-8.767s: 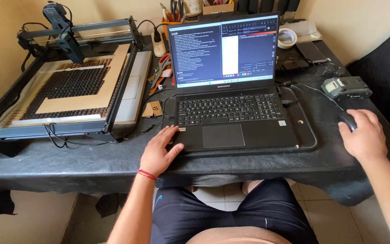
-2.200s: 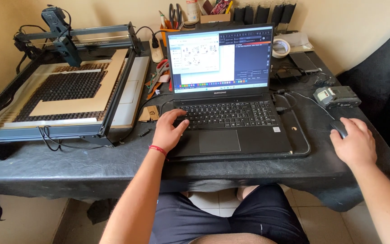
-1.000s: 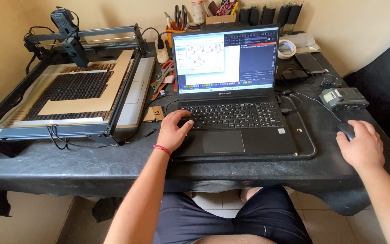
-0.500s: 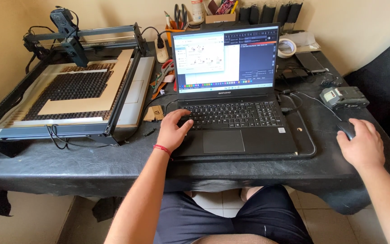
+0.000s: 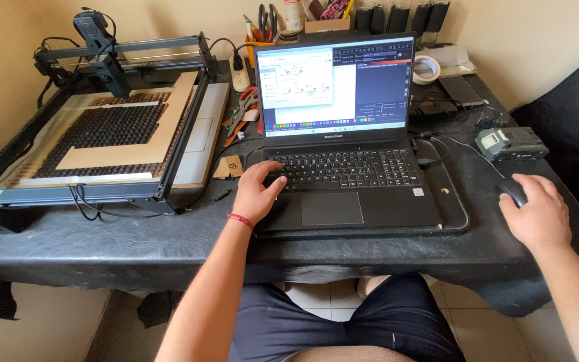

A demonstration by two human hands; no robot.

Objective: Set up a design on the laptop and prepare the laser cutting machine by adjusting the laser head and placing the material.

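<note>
Two bare hands at a black-covered worktop (image 5: 102, 241), head view: left hand (image 5: 257, 194), red band at the wrist, lies loosely open on the left edge of the open black laptop (image 5: 346, 181), fingertips on its keys, gripping nothing. Right hand (image 5: 536, 213) is cupped over a dark mouse (image 5: 512, 191), right of the laptop, grip lightly closed on it. Left of the laptop stands a frame-type engraving machine (image 5: 108, 127) with a pale board on its bed; a small grey device (image 5: 509, 143) lies just behind the mouse.
</note>
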